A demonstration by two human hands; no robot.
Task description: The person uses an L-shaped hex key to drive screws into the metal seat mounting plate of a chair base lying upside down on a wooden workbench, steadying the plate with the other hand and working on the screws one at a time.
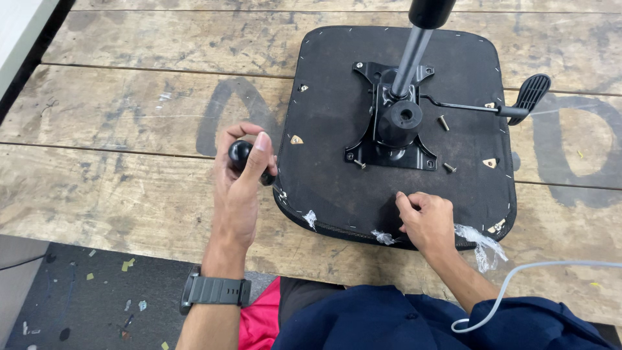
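An upturned office chair seat (337, 149) lies on the scarred wooden worktop (129, 129), its black metal tilt mechanism (395, 126) facing up with the gas lift cylinder (409, 61) rising from it. The left hand (241, 185) has its fingers wrapped around a black screwdriver handle (241, 154) at the seat's left edge. The right hand (424, 220) rests on the seat's near edge, fingers curled loosely, holding nothing I can make out. Loose screws (443, 122) lie beside the mechanism.
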